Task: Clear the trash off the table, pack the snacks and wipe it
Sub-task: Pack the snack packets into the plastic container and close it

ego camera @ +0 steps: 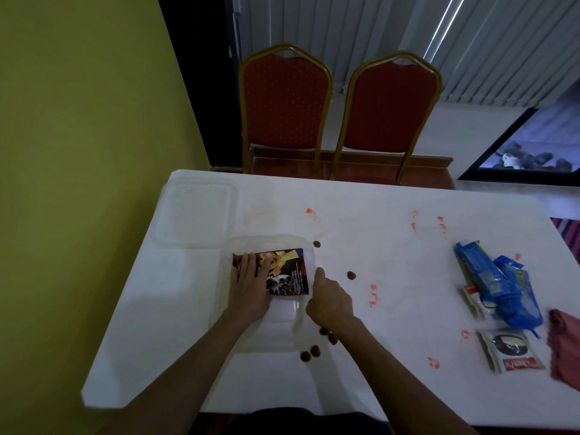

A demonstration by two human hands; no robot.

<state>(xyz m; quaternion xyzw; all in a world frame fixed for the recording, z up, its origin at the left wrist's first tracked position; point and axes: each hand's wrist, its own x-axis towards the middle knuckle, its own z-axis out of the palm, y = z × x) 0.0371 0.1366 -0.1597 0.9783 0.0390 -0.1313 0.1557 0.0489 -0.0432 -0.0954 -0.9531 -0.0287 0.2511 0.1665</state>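
Note:
A clear plastic container (282, 337) sits on the white table (392, 277). Inside it lies a dark brown snack packet (290, 271). My left hand (249, 284) presses flat on the packet's left part. My right hand (329, 301) grips the container's right rim, thumb over the edge. Several small brown snack balls (351, 275) lie loose around the container, some near my right wrist. The container's clear lid (196, 211) rests at the table's far left corner. Orange smears (373, 296) dot the tabletop.
At the right side lie blue wrappers (499, 287), a small white sachet (474, 301), a grey-and-red packet (510, 350) and a red cloth (565, 350) at the edge. Two red chairs (285, 102) stand behind the table. A yellow-green wall is on the left.

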